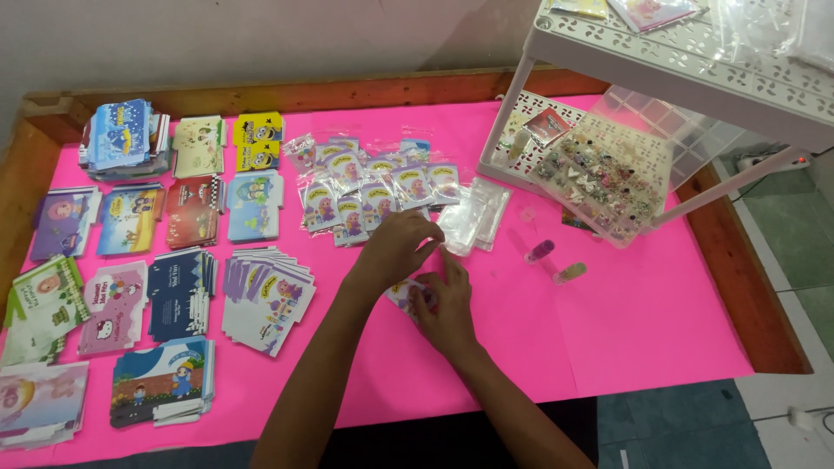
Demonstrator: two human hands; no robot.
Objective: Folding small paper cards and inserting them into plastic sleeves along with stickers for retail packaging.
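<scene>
Right hand [447, 308] and left hand [395, 247] pinch a small card [407, 293] lying flat.

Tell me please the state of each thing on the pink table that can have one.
left hand: pinching a clear sleeve
right hand: pressing a small card
clear sleeves: empty, loosely piled
packed cards: bagged, overlapping
card stacks: unbagged, stacked
bead box: lid open
two small tubes: lying flat

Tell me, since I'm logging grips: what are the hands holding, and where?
Both hands, left hand and right hand, pinch a small clear packet at its upper edge.
</scene>
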